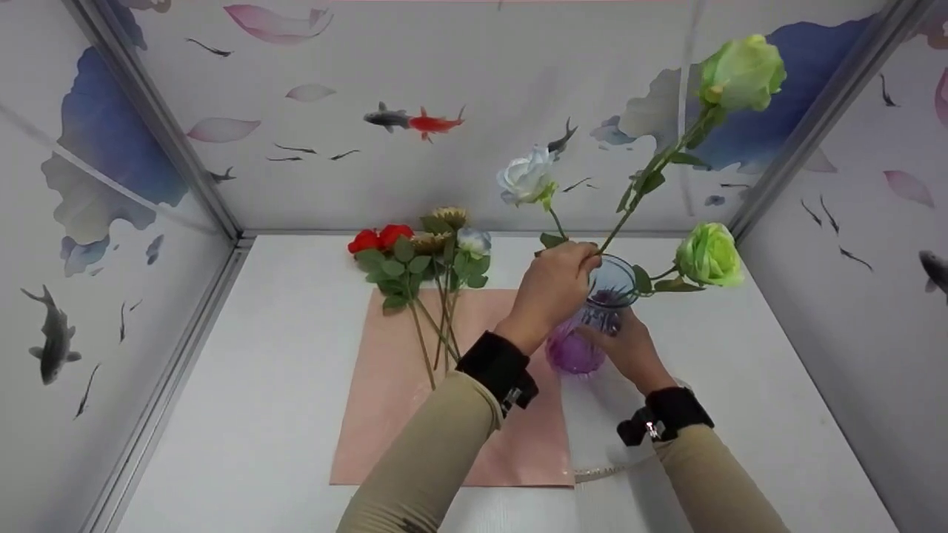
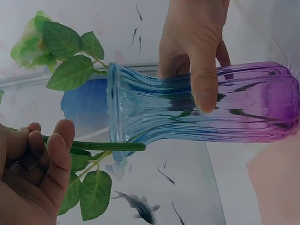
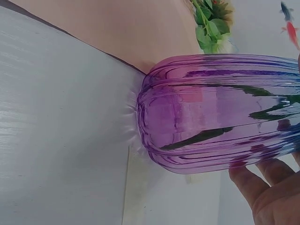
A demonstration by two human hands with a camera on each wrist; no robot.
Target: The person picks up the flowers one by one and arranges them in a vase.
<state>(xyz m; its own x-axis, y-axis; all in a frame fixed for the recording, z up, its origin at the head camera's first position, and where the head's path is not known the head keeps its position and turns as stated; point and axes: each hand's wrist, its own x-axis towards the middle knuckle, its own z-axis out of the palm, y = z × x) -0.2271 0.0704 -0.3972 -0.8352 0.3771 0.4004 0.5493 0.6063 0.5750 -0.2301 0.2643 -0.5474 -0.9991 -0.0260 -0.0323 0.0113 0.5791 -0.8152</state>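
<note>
Farthest left, behind the vase (image 1: 576, 352), lie red flowers (image 1: 381, 238), brown flowers (image 1: 450, 217) and a blue flower (image 1: 475, 242). Their stems run over a pink sheet (image 1: 385, 444) that spreads to the left of the vase and in front of it. A white rose (image 1: 526, 176) rises behind and left of the vase's mouth; its stem passes behind the left hand (image 1: 555, 290), and it seems to stand in the vase. The left hand, beside the vase's rim, grips the stem of the tall rose (image 1: 743, 72), whose green bloom is high above and right of the vase. In the left wrist view the stem's end overlaps the rim and looks to be outside.

Dark stems show through the vase's glass. A pale strip (image 1: 606, 472) lies in front of it. The right hand (image 1: 629, 349) holds the vase's right side, thumb across the front. Right of the vase, the low rose (image 1: 709, 255) leans out over the rim.

The step in hand looks like adding the tall rose; the next move probably calls for guiding its end into the mouth while the right hand steadies the vase. Stems and leaves at the rim could snag it.
</note>
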